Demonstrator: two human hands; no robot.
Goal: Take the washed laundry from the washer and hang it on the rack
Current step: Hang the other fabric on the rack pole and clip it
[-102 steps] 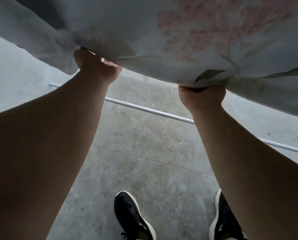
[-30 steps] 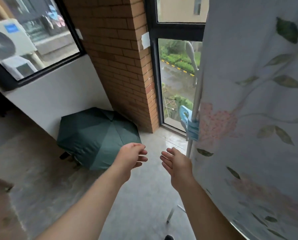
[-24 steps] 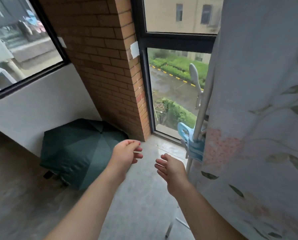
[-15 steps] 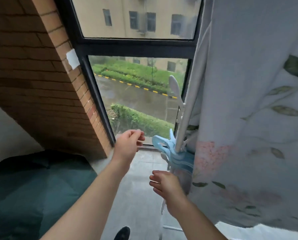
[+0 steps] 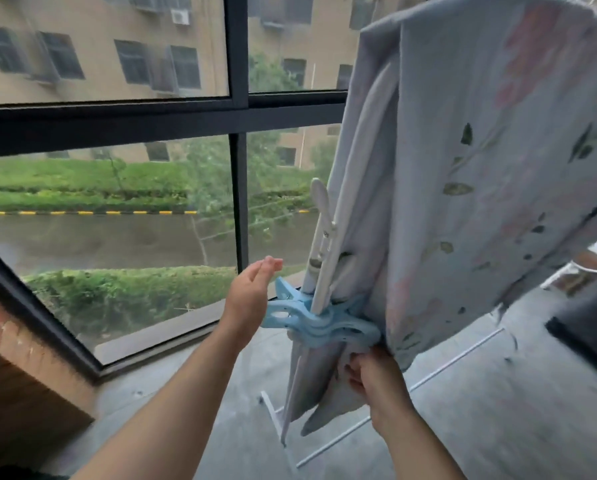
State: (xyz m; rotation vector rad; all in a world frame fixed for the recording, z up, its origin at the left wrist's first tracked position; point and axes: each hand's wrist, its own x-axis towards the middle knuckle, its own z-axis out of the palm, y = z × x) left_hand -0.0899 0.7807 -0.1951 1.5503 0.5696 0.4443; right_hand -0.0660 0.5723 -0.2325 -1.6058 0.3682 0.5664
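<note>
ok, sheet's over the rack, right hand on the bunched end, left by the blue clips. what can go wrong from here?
1. The right hand grips the sheet low, under the blue clips; a hard tug may drag the whole drape down.
2. The left hand is open beside the clips, which sit clamped on the rack leg; yanking one could jolt the frame.
3. The sheet's bunched corner hangs near the floor and may pick up dirt.
</note>
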